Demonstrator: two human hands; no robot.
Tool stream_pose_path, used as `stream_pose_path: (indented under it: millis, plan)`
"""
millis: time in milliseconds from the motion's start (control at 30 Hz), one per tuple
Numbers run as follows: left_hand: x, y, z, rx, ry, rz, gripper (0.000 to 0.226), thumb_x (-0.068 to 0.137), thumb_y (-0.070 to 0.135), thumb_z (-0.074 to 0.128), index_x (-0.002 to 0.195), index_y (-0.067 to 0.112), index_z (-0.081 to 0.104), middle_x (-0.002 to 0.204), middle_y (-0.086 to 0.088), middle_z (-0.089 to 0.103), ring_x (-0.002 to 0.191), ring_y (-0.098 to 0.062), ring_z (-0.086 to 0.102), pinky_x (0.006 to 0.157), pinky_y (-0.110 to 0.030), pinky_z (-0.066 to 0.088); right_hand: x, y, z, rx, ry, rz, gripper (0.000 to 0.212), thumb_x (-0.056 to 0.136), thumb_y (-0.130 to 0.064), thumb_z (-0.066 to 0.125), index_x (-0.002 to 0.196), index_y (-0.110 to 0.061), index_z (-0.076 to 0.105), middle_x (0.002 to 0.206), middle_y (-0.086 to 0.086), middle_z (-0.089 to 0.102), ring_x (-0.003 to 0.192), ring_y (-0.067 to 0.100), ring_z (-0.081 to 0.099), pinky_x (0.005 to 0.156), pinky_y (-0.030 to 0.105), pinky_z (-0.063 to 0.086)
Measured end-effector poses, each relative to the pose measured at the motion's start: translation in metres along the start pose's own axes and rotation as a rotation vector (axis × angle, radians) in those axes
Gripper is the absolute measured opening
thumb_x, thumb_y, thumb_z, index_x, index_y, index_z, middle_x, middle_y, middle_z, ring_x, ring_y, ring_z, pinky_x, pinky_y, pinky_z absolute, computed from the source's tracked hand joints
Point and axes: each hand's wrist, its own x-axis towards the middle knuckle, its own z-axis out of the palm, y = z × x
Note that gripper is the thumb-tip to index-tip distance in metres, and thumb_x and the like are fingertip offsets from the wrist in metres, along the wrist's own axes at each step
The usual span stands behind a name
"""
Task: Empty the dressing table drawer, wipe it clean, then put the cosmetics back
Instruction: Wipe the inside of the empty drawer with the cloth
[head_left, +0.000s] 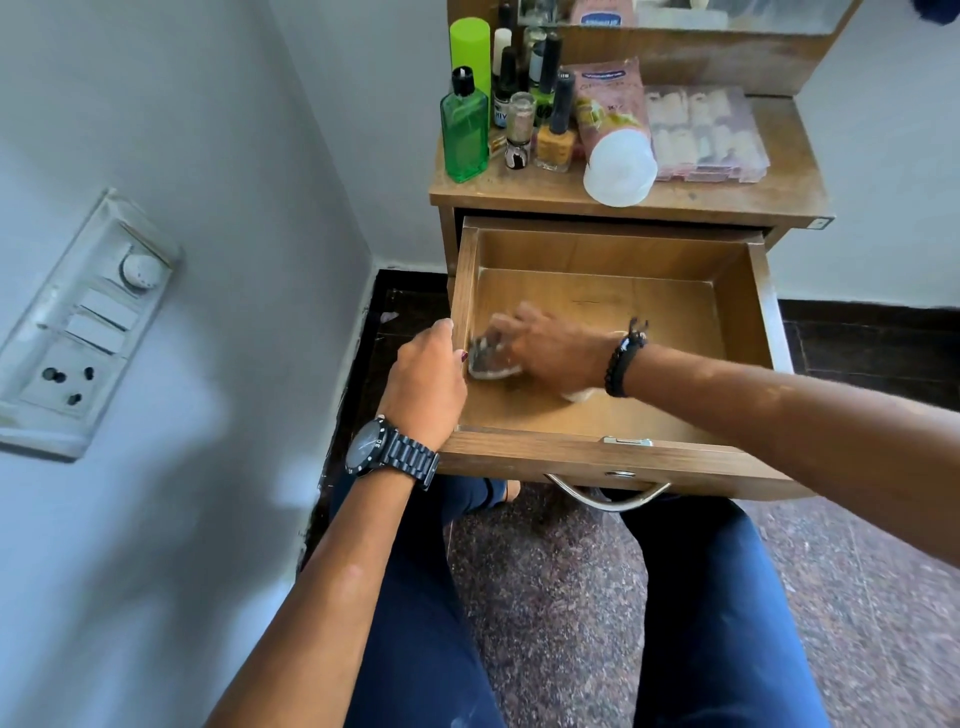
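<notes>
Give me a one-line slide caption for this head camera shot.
Right hand wipes the emptied drawer with a cloth; left hand steadies its side.

The drawer (613, 457) stood pulled out below the tabletop (727, 200). On the tabletop — bottles (511, 111) at left, a tube (613, 135) in the middle, a box (706, 135) at right. Inside the drawer, the right hand (550, 348) lay on a cloth (491, 364) near the left wall — the left hand (426, 379) rested on that wall.

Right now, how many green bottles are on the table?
2. The clear green bottle stands at the tabletop's front left; the bright lime bottle stands just behind it. Others may hide among the small bottles.
</notes>
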Motion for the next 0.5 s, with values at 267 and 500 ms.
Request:
stream_pose_path:
  millis: [267, 500]
  plan:
    - [-0.001, -0.001, 0.000, 0.027, -0.012, 0.001, 0.037, 0.096, 0.017, 0.045, 0.131, 0.004, 0.044, 0.125, -0.012, 0.057, 0.110, -0.025, 0.056, 0.084, -0.031, 0.047, 0.006, 0.010, 0.008, 0.010, -0.087, -0.290, 0.039, 0.094, -0.020, 0.050, 0.130, -0.036, 0.052, 0.137, -0.010, 0.042, 0.104, 0.014, 0.037, 0.091, 0.025, 0.039]
    - [-0.001, -0.002, 0.001, 0.013, -0.008, -0.004, 0.039, 0.096, 0.017, 0.046, 0.133, 0.006, 0.042, 0.122, -0.010, 0.058, 0.106, -0.023, 0.059, 0.072, -0.021, 0.040, 0.043, 0.062, -0.009, -0.248, 0.056, 0.102, 0.050, 0.095, -0.004, 0.039, 0.144, -0.016, 0.033, 0.140, 0.009, 0.037, 0.116, 0.030, 0.044, 0.099, 0.038, 0.043]
